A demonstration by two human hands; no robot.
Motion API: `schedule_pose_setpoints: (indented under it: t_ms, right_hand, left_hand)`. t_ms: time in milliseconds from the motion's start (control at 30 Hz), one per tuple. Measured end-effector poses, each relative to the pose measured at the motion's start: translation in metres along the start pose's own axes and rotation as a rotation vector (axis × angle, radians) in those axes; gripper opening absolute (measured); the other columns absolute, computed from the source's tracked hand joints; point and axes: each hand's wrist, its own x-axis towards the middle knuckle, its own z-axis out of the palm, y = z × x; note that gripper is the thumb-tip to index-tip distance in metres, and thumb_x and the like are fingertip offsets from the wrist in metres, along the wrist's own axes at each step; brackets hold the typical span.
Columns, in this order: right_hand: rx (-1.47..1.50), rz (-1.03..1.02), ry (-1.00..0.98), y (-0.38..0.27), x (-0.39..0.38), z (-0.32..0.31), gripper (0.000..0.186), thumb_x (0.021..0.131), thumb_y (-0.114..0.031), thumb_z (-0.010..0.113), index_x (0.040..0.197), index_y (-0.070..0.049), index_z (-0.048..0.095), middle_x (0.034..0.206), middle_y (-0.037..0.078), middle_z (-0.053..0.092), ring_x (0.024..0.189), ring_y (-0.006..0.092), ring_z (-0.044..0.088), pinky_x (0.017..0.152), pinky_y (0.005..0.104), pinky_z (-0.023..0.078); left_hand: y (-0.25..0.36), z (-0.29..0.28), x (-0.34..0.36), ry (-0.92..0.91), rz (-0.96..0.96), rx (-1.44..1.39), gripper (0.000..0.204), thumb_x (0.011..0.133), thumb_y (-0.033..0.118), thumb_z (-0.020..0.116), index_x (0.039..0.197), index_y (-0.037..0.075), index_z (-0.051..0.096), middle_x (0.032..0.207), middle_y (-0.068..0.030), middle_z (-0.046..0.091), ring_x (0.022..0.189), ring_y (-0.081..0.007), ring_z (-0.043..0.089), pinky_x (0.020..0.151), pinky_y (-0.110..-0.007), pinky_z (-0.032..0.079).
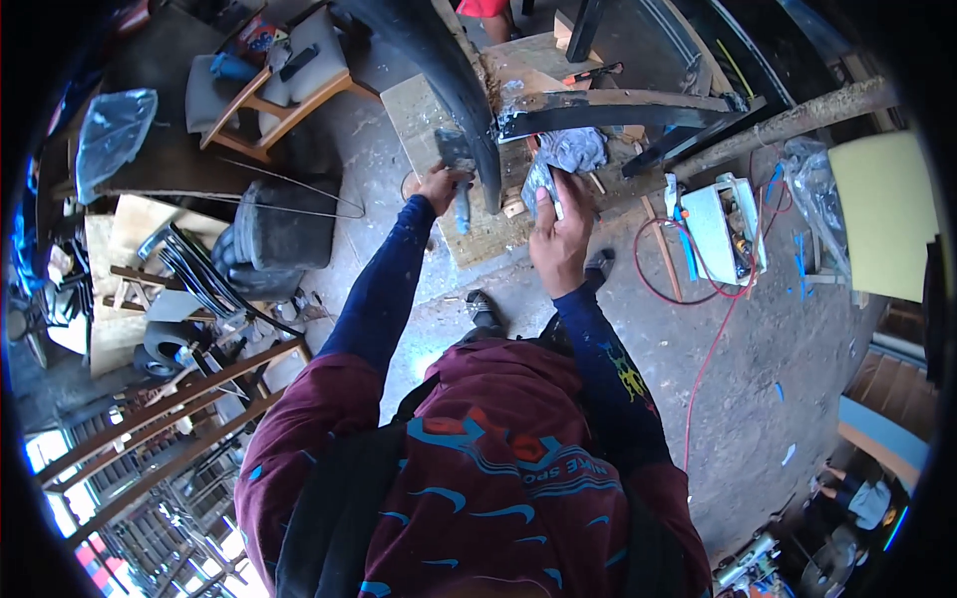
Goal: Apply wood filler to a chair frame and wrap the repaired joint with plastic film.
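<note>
My left hand (439, 189) is closed round the middle of a flat tool with a wide, dark end and a blue-grey handle (462, 214); whether it is a scraper or a brush I cannot tell. Just right of it stands a dark, curved wooden piece (483, 149), rising from a worn plywood board (414, 110). My right hand (561, 234) is closed, its thumb and fingers on a crumpled grey plastic bag or wrapping (573, 149). What lies inside the wrapping is hidden. Behind the bag runs a dark curved wooden rail (618, 112).
A knife-like tool with orange parts (595, 74) lies on the board's far side. To the right, a white container (720, 234) stands beside a red hose (688, 399). At left are a grey-cushioned chair (279, 90) and a black bin (284, 224). Another person's legs show at the far edge.
</note>
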Motion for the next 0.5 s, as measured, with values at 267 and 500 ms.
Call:
schedule_pose_setpoints:
  t_ms: [267, 500]
  right_hand:
    - [0.030, -0.067, 0.093, -0.006, 0.006, 0.042, 0.037, 0.097, 0.000, 0.051, 0.134, 0.001, 0.055, 0.127, 0.021, 0.054, 0.113, 0.0377, 0.054, 0.096, 0.0447, 0.044]
    - [0.126, 0.034, 0.144, -0.026, -0.001, 0.079, 0.063, 0.077, 0.008, 0.057, 0.139, -0.002, 0.051, 0.125, 0.020, 0.051, 0.106, 0.0403, 0.050, 0.088, 0.0487, 0.043]
  left_hand:
    - [0.078, 0.021, -0.041, 0.185, 0.431, 0.367, 0.056, 0.090, 0.017, 0.073, 0.139, -0.001, 0.052, 0.116, -0.0099, 0.065, 0.100, -0.0201, 0.062, 0.087, -0.032, 0.051]
    - [0.266, 0.159, -0.194, -0.132, 1.503, 0.090, 0.062, 0.093, 0.028, 0.065, 0.146, 0.007, 0.041, 0.139, -0.0194, 0.052, 0.123, -0.0324, 0.055, 0.109, -0.048, 0.040]
